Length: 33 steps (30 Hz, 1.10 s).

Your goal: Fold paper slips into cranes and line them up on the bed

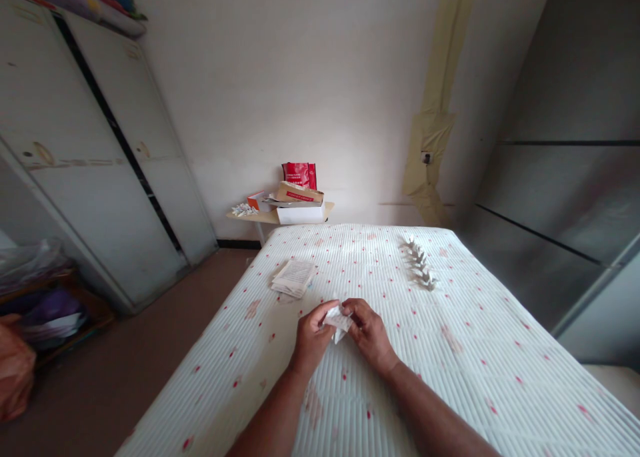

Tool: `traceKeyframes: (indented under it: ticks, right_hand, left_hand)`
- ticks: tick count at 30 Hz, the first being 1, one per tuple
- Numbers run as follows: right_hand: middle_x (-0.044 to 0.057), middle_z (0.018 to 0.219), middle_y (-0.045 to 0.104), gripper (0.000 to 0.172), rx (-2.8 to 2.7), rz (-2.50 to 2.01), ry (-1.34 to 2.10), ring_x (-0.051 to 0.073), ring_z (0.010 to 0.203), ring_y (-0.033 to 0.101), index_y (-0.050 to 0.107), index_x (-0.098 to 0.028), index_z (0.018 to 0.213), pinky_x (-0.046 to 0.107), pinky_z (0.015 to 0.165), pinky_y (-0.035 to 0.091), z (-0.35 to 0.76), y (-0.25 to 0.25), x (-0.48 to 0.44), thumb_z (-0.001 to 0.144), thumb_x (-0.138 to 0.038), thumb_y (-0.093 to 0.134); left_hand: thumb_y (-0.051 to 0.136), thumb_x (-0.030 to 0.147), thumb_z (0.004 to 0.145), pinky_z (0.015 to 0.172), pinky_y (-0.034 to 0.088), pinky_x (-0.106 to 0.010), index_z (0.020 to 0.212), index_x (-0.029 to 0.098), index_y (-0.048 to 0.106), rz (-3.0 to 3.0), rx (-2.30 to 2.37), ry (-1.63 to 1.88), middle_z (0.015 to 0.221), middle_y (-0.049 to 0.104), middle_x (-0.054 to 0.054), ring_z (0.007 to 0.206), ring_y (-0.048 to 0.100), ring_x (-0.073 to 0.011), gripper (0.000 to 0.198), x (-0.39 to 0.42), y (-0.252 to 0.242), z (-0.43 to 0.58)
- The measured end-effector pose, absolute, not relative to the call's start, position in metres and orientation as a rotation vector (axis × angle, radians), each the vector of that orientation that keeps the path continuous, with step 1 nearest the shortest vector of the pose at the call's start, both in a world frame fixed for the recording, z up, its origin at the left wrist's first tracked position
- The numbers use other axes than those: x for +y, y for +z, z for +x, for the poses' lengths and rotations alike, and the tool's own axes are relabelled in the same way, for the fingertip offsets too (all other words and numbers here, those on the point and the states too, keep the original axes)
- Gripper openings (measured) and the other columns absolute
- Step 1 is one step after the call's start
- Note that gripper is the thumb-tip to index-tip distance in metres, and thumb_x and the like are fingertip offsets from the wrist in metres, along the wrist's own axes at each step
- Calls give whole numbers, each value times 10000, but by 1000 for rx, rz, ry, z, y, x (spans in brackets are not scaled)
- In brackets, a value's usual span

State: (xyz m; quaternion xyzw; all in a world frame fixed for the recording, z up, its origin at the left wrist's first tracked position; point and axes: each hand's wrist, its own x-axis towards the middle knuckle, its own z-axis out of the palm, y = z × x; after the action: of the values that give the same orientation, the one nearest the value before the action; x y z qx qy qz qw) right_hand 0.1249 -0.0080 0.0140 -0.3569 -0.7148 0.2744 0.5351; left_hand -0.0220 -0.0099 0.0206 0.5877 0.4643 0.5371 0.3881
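Note:
My left hand (311, 335) and my right hand (369, 331) meet over the middle of a white bed with red specks (475, 363). Both pinch a small folded piece of white printed paper (338, 320) between fingers and thumbs, just above the sheet. A stack of printed paper sheets (294, 277) lies ahead and to the left of my hands. A row of several small folded paper figures (419, 261) stands farther back on the right.
Beyond the bed's far edge a small table (250, 217) carries a white box (301, 214), a brown box and a red bag (299, 174). White wardrobe doors (90, 177) line the left wall. Bags and clutter (35, 310) sit on the floor at left.

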Motion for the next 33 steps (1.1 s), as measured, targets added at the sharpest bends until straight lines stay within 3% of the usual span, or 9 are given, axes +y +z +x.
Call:
traceKeyframes:
  ticks: [6, 17, 25, 33]
  right_hand:
    - [60, 942, 566, 131, -1726, -779, 551, 173, 896, 555, 553, -217, 915, 275, 765, 455, 125, 11, -7, 806, -167, 500]
    - [72, 952, 569, 218, -1743, -802, 481, 171, 941, 552, 558, -202, 900, 276, 811, 449, 124, 8, -5, 782, -63, 438]
    - [57, 900, 572, 75, -1726, -834, 535, 165, 876, 561, 547, -204, 870, 261, 768, 448, 124, 12, -7, 835, -197, 481]
    - [40, 843, 574, 98, -1726, -908, 552, 151, 815, 563, 564, -195, 876, 250, 728, 444, 123, 14, -9, 852, -251, 488]
  left_hand:
    - [507, 99, 604, 829, 467, -269, 965, 148, 658, 1512, 1147, 1399, 952, 693, -37, 905, 621, -196, 394, -9, 19, -21]
    - [506, 122, 638, 633, 452, -202, 778, 154, 616, 1575, 1117, 1438, 687, 635, 12, 671, 587, -133, 181, -10, 17, -20]
    - [528, 146, 679, 668, 440, -209, 778, 154, 615, 1597, 1070, 1419, 712, 640, 1, 709, 587, -141, 132, -9, 16, -20]
    - [545, 151, 648, 641, 427, -206, 750, 145, 603, 1485, 1076, 1420, 698, 623, 4, 688, 569, -140, 117, -9, 19, -18]
